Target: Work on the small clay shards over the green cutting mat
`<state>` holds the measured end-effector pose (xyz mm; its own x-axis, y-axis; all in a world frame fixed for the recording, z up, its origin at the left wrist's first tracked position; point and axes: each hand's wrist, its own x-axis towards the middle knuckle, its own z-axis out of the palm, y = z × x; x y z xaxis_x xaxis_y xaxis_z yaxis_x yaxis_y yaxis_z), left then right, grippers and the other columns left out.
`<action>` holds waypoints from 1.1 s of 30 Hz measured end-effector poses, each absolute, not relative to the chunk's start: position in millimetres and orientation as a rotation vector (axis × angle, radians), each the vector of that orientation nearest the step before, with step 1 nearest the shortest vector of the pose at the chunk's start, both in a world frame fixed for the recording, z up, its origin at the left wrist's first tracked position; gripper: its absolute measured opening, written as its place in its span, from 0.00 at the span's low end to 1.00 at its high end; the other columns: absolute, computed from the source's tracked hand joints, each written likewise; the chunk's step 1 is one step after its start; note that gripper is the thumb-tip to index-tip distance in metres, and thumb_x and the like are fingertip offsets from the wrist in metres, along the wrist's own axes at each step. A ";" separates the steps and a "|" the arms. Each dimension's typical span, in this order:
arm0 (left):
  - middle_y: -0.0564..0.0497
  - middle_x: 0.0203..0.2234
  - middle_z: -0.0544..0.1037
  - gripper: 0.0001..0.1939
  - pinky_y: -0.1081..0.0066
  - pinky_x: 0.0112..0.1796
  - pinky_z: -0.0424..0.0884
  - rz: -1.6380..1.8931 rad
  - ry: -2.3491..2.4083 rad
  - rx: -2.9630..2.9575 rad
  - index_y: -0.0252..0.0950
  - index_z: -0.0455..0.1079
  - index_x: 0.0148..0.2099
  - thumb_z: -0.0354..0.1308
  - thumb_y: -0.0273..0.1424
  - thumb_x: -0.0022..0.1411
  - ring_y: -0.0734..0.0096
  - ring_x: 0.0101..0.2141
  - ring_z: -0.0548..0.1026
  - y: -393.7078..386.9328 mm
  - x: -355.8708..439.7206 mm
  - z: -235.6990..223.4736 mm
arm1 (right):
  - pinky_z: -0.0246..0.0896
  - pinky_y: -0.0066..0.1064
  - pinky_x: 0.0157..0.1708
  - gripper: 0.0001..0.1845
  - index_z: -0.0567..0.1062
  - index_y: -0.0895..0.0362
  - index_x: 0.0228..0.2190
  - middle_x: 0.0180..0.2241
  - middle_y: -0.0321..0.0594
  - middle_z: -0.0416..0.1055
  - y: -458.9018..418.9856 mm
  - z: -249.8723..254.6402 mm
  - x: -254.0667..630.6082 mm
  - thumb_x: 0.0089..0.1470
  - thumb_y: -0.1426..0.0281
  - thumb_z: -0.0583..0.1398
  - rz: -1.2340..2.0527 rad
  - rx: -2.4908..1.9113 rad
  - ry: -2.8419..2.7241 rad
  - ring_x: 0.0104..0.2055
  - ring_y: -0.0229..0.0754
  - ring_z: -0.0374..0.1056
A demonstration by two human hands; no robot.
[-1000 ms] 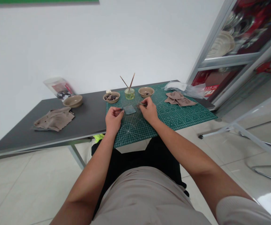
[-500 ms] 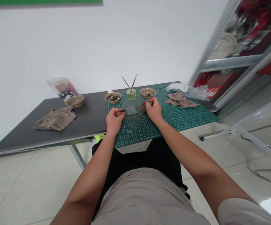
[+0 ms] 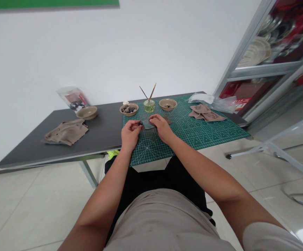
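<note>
My left hand [image 3: 131,134] pinches a dark piece [image 3: 140,123], probably because it's so small; whether my right hand [image 3: 162,127], at the grey square [image 3: 147,124], grips anything, I can't tell.

With the small sheet [image 3: 147,125] as clock centre on the mat [image 3: 147,148], the left hand [image 3: 131,133], holding a small piece [image 3: 140,123], is at nine, the right hand [image 3: 160,125] at three — a patch [image 3: 169,120] just beyond it. At twelve stands a jar [image 3: 149,107] of sticks [image 3: 153,91], a bowl of pieces [image 3: 129,114] at ten, another bowl [image 3: 168,109] at one. Towards three lies a cloth [image 3: 205,114], a bag [image 3: 212,101] behind it. On the table [image 3: 105,122] at nine — a second cloth [image 3: 66,132], a third bowl [image 3: 87,113] and tub [image 3: 71,96] behind it.
</note>
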<state>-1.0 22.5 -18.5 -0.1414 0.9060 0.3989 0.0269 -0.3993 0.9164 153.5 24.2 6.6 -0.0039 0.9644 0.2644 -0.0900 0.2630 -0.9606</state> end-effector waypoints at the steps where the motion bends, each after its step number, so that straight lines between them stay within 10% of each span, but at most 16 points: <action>1: 0.55 0.24 0.75 0.10 0.72 0.33 0.72 1.624 1.102 1.443 0.37 0.74 0.38 0.65 0.30 0.51 0.74 0.26 0.74 22.2 -1.3 -18.3 | 0.61 0.31 0.35 0.10 0.71 0.54 0.32 0.28 0.32 0.67 24.4 6.5 152.8 0.45 0.63 0.60 1.115 -0.910 -1.238 0.32 0.38 0.63; 18: 0.52 0.28 0.78 0.11 0.69 0.35 0.72 1.454 1.082 1.524 0.38 0.77 0.41 0.62 0.29 0.52 0.72 0.29 0.75 15.9 -1.2 -8.1 | 0.63 0.28 0.18 0.25 0.63 0.51 0.37 0.27 0.28 0.72 22.3 -8.9 154.9 0.41 0.59 0.68 1.455 -0.814 -1.131 0.22 0.38 0.69; 33: 0.55 0.24 0.74 0.07 0.71 0.34 0.68 1.302 1.224 1.922 0.38 0.73 0.33 0.53 0.26 0.58 0.70 0.29 0.72 7.5 -0.6 1.6 | 0.66 0.31 0.31 0.18 0.77 0.58 0.30 0.26 0.35 0.75 17.8 -4.9 154.8 0.37 0.62 0.71 1.528 -0.706 -1.087 0.27 0.37 0.70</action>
